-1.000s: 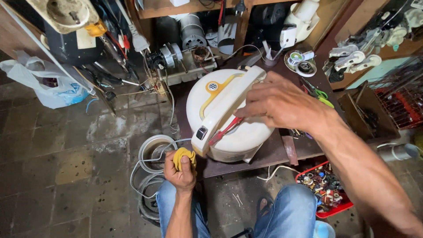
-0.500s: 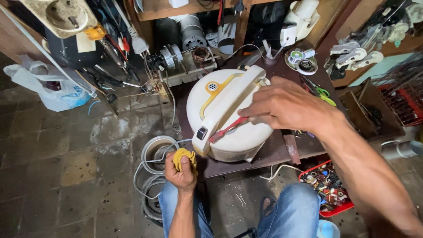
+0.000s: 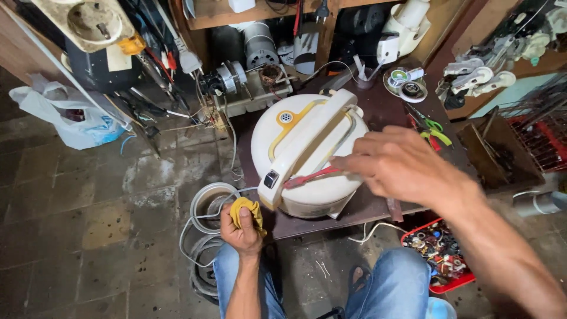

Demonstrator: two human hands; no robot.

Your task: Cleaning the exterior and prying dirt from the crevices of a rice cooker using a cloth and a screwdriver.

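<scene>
Head view | right hand (image 3: pixel 407 168) pinches red-handled tool (image 3: pixel 310 176), long axis left-right, over round cream cooker lid (image 3: pixel 307 153) | left hand (image 3: pixel 241 227) near, fist around crumpled yellow cloth (image 3: pixel 247 210)

Can't see the tool tip

Right hand (image 3: pixel 407 168) covers the red tool's (image 3: pixel 310 176) far end; yellow cloth (image 3: pixel 247 211) mostly balled inside left hand (image 3: pixel 241 230).

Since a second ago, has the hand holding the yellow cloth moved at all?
No. The left hand with the yellow cloth still sits at the near edge of the brown table, just below the cooker's handle end.
</scene>
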